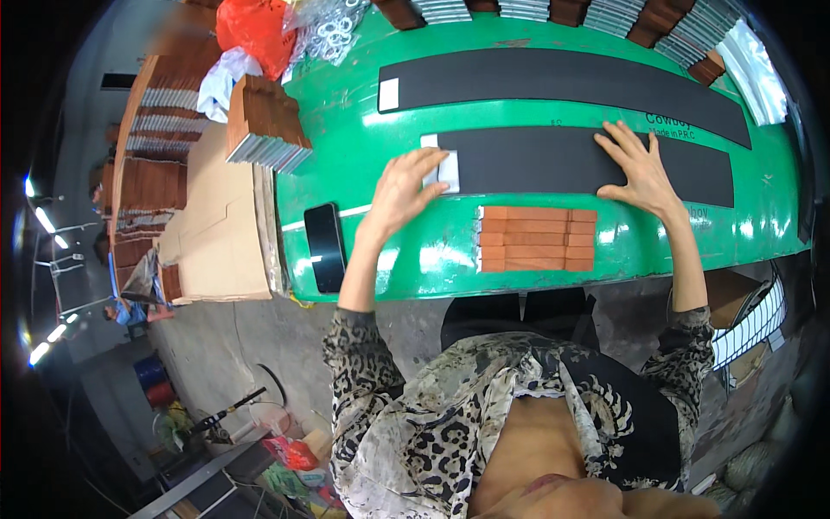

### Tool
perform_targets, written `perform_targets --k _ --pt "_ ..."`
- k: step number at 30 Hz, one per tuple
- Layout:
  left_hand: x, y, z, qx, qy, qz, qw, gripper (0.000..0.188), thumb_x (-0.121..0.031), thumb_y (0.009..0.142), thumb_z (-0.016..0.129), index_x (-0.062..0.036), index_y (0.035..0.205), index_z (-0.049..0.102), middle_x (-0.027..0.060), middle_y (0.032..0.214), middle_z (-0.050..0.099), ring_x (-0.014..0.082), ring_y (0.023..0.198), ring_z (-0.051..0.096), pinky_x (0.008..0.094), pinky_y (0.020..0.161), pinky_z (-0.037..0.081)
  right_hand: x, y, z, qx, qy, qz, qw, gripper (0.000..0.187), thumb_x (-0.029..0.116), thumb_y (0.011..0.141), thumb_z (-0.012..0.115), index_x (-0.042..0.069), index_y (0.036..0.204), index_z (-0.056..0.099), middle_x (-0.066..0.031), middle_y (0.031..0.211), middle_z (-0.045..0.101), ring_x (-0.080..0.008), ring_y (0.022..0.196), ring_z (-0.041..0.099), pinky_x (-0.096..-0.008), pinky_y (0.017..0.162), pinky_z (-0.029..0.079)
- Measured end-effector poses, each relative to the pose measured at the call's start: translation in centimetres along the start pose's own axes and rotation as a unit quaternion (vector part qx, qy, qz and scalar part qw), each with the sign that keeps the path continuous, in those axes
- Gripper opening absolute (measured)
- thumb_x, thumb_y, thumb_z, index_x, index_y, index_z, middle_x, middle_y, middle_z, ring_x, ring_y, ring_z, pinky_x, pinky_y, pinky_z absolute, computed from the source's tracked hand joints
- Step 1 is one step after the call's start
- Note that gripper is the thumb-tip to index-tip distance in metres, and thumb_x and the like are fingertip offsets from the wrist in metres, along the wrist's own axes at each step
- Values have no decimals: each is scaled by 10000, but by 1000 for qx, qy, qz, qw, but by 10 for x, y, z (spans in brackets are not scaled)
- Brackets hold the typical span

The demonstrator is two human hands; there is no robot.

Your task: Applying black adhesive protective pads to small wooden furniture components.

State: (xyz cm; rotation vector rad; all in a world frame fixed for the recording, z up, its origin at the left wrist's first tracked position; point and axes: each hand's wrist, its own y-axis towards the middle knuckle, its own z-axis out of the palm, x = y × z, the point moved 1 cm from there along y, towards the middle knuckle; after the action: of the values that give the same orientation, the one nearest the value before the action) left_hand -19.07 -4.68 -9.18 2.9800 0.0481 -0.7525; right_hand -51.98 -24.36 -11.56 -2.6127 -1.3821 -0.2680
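A long black strip lies across the green table in front of me, with a white patch at its left end. At that patch is my left hand, its thumb and forefinger apart and resting on the white surface. My right hand lies on the strip right of its middle, fingers spread flat. Just beyond lies a second, longer black strip, with a white patch on its left end. A small stack of reddish-brown folded pieces sits nearer to me, between my forearms.
A black phone lies by my left forearm. Left of it stand a brown bundle and cardboard. A red bag and a clear bag of rings sit at the far left; more brown bundles line the far edge.
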Motion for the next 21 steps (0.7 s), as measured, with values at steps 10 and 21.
perform_targets --k 10,21 --pt "3 -31 43 -144 73 46 986 342 -160 717 707 -98 1045 632 56 1131 572 262 1050 510 401 838 392 59 17 -23 -41 84 -10 996 553 316 794 654 116 1283 491 -112 1371 416 -308 1281 361 -470 1031 307" --pt "-46 -53 46 -42 -201 93 974 1109 -395 472 847 12 1363 329 236 1341 406 377 1264 364 444 1055 303 131 -40 -23 55 63 -61 995 999 337 573 815 158 1409 298 -103 1381 377 -314 1289 335 -570 1022 271"
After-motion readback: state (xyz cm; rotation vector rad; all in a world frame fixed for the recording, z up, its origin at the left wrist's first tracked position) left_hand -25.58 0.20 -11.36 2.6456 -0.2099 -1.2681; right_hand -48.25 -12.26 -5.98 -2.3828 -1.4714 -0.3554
